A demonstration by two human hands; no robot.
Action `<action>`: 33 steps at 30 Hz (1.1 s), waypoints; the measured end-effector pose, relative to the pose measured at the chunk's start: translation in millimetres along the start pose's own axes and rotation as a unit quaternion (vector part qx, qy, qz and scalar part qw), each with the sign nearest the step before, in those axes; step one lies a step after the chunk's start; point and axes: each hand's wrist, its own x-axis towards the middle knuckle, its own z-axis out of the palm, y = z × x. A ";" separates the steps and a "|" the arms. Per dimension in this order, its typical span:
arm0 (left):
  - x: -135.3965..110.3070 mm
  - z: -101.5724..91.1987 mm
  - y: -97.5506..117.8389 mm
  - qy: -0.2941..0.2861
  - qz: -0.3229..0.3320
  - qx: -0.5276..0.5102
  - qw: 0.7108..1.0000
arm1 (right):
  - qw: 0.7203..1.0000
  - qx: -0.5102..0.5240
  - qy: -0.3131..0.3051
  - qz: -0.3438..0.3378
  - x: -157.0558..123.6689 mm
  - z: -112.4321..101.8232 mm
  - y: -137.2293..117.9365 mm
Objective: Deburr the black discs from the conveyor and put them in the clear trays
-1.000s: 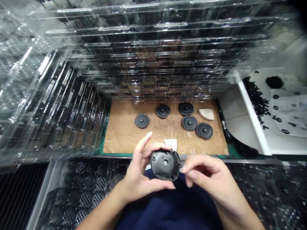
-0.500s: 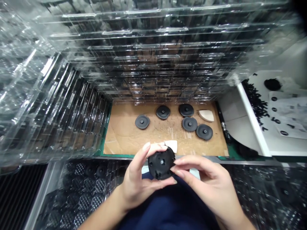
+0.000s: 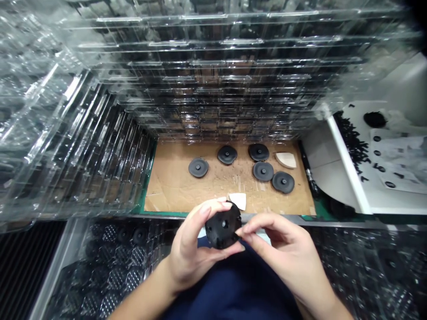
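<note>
over the near edge of the bench, just above a dark blue shirt (image 3: 230, 295), a black round part (image 3: 223, 227) is held up in both hands, its face toward the camera, showing a centre hole and smaller holes around it. the left hand (image 3: 191, 253) is wrapped around the part's left side, closed firmly enough to carry it, with the fingers (image 3: 213, 206) curving over the top and the thumb running under the bottom. the right hand (image 3: 283, 249) is half closed at the right side, its fingertips (image 3: 242, 231) pressed to the rim. the fingers hide parts of the rim, and the back of the part can't be seen.

beyond the hands, a cardboard sheet (image 3: 173, 193) covers the bench. five black discs (image 3: 263, 171) lie apart on it toward the far edge, with a cream wedge (image 3: 285, 160) near the far right corner. a smaller cream piece (image 3: 238, 201) sits just past the held part, partly blocked by it.

stacks of clear plastic trays (image 3: 213, 66) rise along the far and left edges, their contents hard to make out through the glare. at the right, a white tray (image 3: 350, 142) holds a heap of small black pieces, and the top right corner falls into dark blur.
</note>
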 end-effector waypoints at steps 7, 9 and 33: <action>-4.1 0.6 3.9 0.003 0.018 0.014 1.000 | 0.997 0.078 -0.011 -0.004 -6.9 -0.2 4.3; -5.3 0.3 4.4 0.011 0.016 0.020 1.000 | 0.997 0.066 0.007 -0.033 -11.5 -2.3 7.3; -9.7 32.9 -13.9 -0.348 0.095 0.192 0.913 | 0.751 -0.486 0.402 0.194 -116.7 -258.9 76.2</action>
